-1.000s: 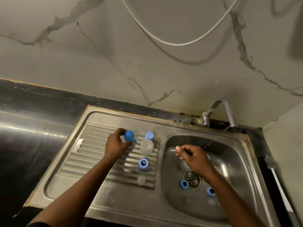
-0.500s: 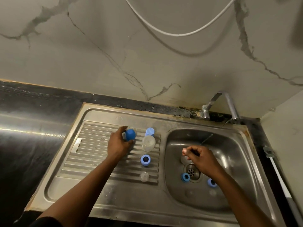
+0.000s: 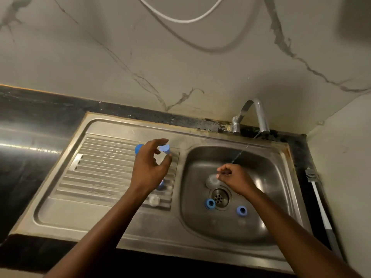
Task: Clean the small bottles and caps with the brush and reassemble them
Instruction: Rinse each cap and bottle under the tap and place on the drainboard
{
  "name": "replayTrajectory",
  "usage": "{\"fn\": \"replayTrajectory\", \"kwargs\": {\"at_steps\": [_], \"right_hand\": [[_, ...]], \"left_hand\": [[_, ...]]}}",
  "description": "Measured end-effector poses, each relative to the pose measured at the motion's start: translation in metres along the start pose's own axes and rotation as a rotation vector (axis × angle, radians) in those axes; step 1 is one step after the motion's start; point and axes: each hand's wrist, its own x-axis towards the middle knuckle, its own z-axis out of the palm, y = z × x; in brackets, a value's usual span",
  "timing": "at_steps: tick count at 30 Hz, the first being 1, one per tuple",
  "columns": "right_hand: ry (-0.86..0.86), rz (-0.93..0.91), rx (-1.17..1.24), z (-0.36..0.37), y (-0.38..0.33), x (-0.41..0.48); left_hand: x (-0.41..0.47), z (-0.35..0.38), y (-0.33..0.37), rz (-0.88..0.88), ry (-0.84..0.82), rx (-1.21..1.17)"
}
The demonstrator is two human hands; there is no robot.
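At the drainboard's (image 3: 104,169) 2 o'clock corner, left hand (image 3: 150,165) spreads open fingers beside the capped bottle (image 3: 164,150); right hand (image 3: 234,177) curled over the basin (image 3: 271,177), contents indiscernible. Hazard: a nudge on the ribs may topple the bottle.

The sink (image 3: 112,223) is brushed stainless steel, dull and scuffed, with a ribbed drainboard (image 3: 104,169) at 9 o'clock from the basin and a glossier chromed tap (image 3: 259,115) at 1 o'clock. The countertop (image 3: 30,141) at 9 o'clock looks like dark polished stone with a bright sheen, and the wall (image 3: 100,57) at 12 o'clock is smooth, pale and marble-veined. Two blue caps (image 3: 210,203) beside the metal drain (image 3: 218,197) look like smooth plastic, the small bottle (image 3: 154,200) on the ribs is clear, and the brush (image 3: 319,199) at 3 o'clock has a white, plastic-looking handle.
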Motion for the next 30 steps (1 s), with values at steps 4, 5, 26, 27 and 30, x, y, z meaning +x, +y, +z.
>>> {"fn": "replayTrajectory", "kwargs": {"at_steps": [4,5,26,27,30], "right_hand": [[-0.085,-0.029,-0.113,0.016,0.025,0.021],[-0.103,-0.048,-0.149,0.020,0.030,0.026],[0.049,-0.099,0.088,-0.033,0.047,0.037],[0.074,-0.107,0.122,-0.044,0.044,0.037],[0.160,-0.130,0.146,-0.075,0.033,0.033]], "left_hand": [[-0.013,0.033,0.015,0.000,-0.026,0.001],[-0.015,0.040,0.016,-0.009,-0.032,0.009],[-0.042,0.122,0.019,-0.050,-0.210,0.070],[-0.037,0.128,0.024,-0.027,-0.219,0.083],[-0.021,0.149,0.042,0.075,-0.243,0.108]]}}
